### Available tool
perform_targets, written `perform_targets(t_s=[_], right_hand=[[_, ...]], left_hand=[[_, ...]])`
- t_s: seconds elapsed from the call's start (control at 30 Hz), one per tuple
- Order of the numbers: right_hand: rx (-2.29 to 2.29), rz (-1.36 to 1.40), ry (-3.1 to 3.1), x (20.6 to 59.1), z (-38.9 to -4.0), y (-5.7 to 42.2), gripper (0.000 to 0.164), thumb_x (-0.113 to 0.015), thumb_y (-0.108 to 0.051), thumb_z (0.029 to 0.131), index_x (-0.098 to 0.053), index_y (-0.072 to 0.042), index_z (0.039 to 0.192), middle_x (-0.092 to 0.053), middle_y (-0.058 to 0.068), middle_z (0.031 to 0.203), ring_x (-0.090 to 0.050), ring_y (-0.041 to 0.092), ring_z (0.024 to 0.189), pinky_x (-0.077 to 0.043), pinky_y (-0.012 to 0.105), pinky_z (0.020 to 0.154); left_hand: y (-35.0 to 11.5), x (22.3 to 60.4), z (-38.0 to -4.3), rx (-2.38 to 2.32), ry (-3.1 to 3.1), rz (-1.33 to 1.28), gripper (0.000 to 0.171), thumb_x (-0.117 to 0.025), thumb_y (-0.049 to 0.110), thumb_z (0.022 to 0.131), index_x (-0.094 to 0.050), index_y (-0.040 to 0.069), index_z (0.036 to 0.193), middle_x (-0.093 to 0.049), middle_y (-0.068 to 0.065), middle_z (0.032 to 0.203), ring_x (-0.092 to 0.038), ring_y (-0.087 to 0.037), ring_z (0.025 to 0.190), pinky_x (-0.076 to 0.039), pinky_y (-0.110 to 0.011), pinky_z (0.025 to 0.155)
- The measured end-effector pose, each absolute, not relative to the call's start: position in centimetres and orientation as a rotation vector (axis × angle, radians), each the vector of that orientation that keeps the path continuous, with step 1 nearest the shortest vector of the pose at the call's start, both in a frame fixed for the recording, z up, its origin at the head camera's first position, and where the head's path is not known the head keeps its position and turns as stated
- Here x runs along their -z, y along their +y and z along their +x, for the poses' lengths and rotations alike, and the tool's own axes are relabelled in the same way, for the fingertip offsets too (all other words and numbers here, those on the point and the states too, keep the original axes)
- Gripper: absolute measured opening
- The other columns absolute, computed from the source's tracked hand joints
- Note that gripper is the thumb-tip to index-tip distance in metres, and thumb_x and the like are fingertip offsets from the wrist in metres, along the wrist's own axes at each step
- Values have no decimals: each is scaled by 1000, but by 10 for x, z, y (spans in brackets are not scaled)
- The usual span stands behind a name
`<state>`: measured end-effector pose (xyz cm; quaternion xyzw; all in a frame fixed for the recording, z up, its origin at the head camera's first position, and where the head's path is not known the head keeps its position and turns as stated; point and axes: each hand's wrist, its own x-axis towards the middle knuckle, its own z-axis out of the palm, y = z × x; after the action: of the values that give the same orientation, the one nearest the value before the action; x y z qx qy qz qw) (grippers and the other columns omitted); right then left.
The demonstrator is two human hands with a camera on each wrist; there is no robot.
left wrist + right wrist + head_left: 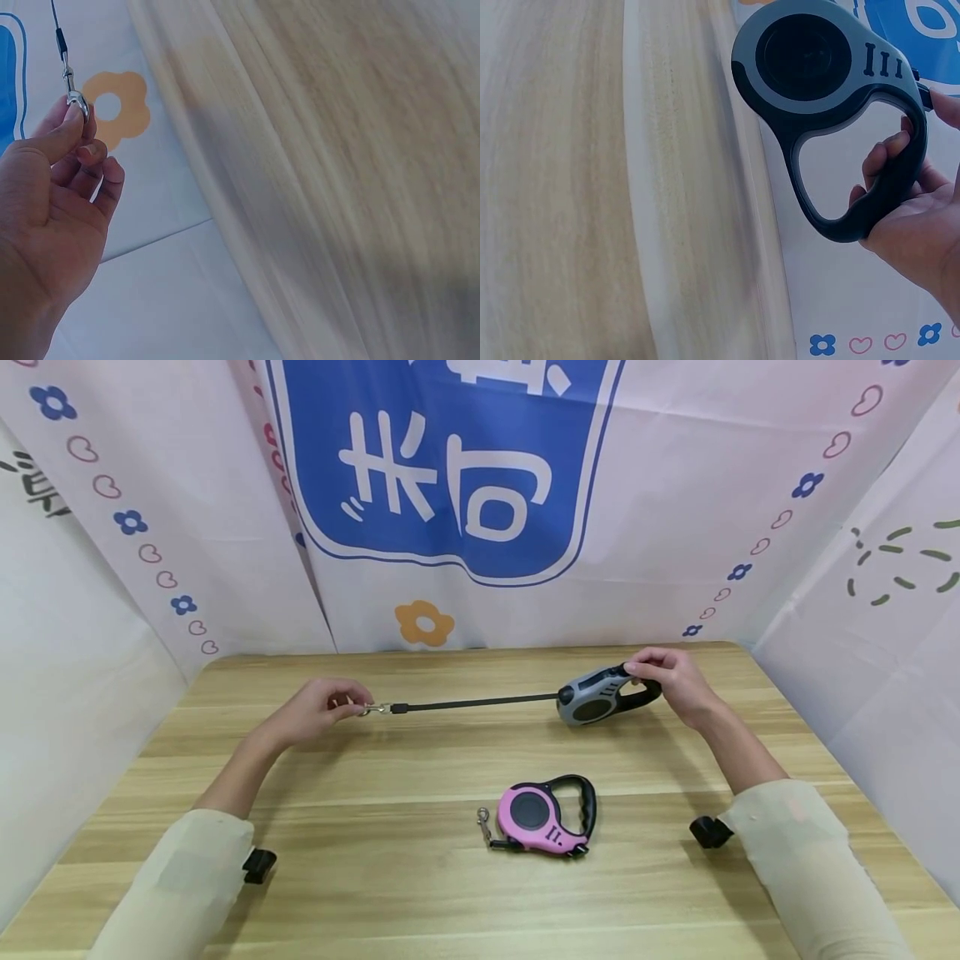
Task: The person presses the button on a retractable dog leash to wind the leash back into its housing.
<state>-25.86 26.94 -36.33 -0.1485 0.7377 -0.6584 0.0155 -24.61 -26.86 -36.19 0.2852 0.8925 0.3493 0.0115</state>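
Note:
My right hand (672, 683) grips the black loop handle of a grey retractable dog leash (588, 700), its fingers curled through the loop and the thumb by the button in the right wrist view. From the casing a thin black cord (480, 702) runs straight to the left. At its end is a silver metal clip (78, 103), pinched between thumb and fingers of my left hand (324, 710). Nearer to me, a pink retractable leash (528, 817) with a black handle lies on the table, its small clip (483, 823) beside it. Neither hand touches the pink one.
The wooden table (360, 877) ends at the back against a white printed cloth (660, 527) with a blue sign and an orange flower. Similar white cloth hangs at both sides. A black wrist mount (710, 832) sits by the right sleeve, another (258, 866) by the left.

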Motion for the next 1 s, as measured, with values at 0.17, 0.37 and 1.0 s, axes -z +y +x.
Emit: perform_targets(t_s=[0.17, 0.37, 1.0], right_hand=[[2060, -476, 2285, 363, -259, 268, 23, -61, -3, 101, -73, -18, 88, -67, -8, 84, -56, 13, 87, -42, 26, 86], [2061, -478, 2272, 364, -258, 266, 22, -62, -3, 101, -74, -17, 89, -68, -7, 86, -56, 13, 87, -43, 27, 86], [2018, -449, 2299, 362, -257, 261, 21, -61, -6, 101, -73, -19, 88, -67, -9, 87, -56, 12, 90, -40, 28, 91]], left_hand=[[-267, 361, -247, -1084, 2778, 897, 9, -69, -6, 95, -74, -3, 102, -72, -8, 90, -55, -13, 72, -45, -24, 62], [-265, 361, -247, -1087, 2772, 906, 9, -69, -6, 95, -74, -3, 102, -72, -9, 89, -56, -17, 71, -46, -24, 62], [-258, 359, -247, -1087, 2766, 909, 10, -68, -4, 96, -74, -3, 104, -73, -10, 93, -58, -22, 74, -46, -24, 62]])
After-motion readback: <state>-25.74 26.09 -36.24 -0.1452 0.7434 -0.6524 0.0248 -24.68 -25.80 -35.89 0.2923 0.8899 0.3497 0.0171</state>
